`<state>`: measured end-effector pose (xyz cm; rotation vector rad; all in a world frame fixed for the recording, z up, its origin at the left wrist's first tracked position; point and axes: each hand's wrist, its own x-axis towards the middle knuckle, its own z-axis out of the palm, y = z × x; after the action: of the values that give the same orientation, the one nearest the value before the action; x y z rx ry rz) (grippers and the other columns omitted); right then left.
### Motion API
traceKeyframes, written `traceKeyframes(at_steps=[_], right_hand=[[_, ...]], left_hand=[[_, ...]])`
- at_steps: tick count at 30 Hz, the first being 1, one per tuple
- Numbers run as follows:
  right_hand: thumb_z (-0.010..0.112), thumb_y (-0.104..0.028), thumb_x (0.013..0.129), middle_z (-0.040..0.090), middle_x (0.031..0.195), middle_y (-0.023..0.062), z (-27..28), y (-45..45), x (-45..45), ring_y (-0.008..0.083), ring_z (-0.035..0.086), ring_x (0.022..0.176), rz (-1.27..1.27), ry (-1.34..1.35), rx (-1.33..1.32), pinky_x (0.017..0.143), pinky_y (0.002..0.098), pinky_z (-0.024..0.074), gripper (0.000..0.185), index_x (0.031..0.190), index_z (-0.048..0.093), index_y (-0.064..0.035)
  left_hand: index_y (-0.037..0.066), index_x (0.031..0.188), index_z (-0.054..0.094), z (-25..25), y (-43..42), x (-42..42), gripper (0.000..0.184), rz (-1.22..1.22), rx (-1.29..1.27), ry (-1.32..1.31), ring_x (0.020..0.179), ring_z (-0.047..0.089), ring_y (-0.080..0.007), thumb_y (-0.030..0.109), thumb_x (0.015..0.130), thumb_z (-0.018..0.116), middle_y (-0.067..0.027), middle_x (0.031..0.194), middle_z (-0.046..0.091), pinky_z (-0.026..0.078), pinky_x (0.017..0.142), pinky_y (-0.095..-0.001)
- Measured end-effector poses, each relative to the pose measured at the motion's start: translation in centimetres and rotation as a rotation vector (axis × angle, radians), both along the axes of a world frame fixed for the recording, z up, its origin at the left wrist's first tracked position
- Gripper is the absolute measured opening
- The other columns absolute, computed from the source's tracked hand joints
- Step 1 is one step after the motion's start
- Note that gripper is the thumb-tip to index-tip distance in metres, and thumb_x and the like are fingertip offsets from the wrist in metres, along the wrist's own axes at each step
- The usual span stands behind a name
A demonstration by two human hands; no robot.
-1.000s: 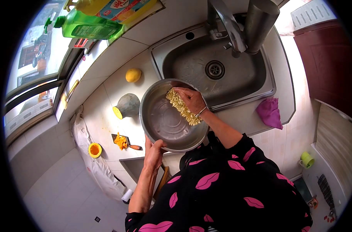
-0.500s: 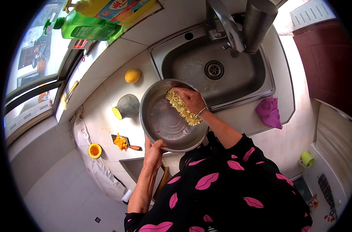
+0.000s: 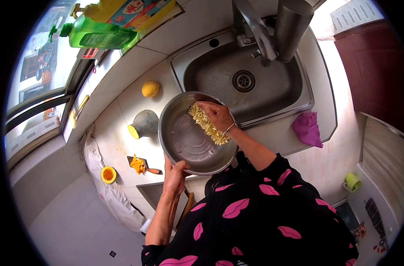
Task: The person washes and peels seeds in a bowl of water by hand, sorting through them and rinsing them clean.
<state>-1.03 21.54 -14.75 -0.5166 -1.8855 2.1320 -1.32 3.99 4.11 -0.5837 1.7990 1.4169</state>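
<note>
Seeds (image 3: 203, 122) against right fingers (image 3: 209, 106), open basin floor (image 3: 184, 138) alongside.

The counter (image 3: 122, 137) bears yellow fruit (image 3: 150, 89), squash (image 3: 145, 123) and cloth (image 3: 307, 129).

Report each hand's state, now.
Left hand: closed on the rim of the metal basin.
Right hand: in the basin, against the pale seeds; whether it grips any cannot be told.
</note>
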Motion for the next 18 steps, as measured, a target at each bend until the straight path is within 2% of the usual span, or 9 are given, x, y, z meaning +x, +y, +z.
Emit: traceKeyframes(at_steps=[5, 18], right_hand=[[0.054, -0.017, 0.095, 0.068, 0.111, 0.0117, 0.2, 0.1, 0.0, 0.0184, 0.066, 0.101, -0.003, -0.002, -0.013, 0.088, 0.0279, 0.0515, 0.025, 0.113, 0.066, -0.0039], [0.054, -0.018, 0.095, 0.068, 0.110, 0.0119, 0.3, 0.3, 0.0, 0.0175, 0.066, 0.100, 0.000, -0.033, -0.023, 0.087, 0.0272, 0.0514, 0.026, 0.113, 0.066, -0.0039]], left_hand=[[0.011, 0.134, 0.033, 0.7, 0.7, -0.2, 0.066, -0.004, -0.004, -0.021, 0.085, 0.059, -0.0222, -0.006, 0.072, 0.046, -0.0103, 0.105, 0.053, 0.058, 0.076, -0.0421], [0.012, 0.137, 0.032, 1.1, 1.4, -0.4, 0.067, -0.016, -0.038, -0.027, 0.079, 0.059, -0.0204, -0.006, 0.074, 0.045, -0.0095, 0.101, 0.054, 0.058, 0.072, -0.0436]])
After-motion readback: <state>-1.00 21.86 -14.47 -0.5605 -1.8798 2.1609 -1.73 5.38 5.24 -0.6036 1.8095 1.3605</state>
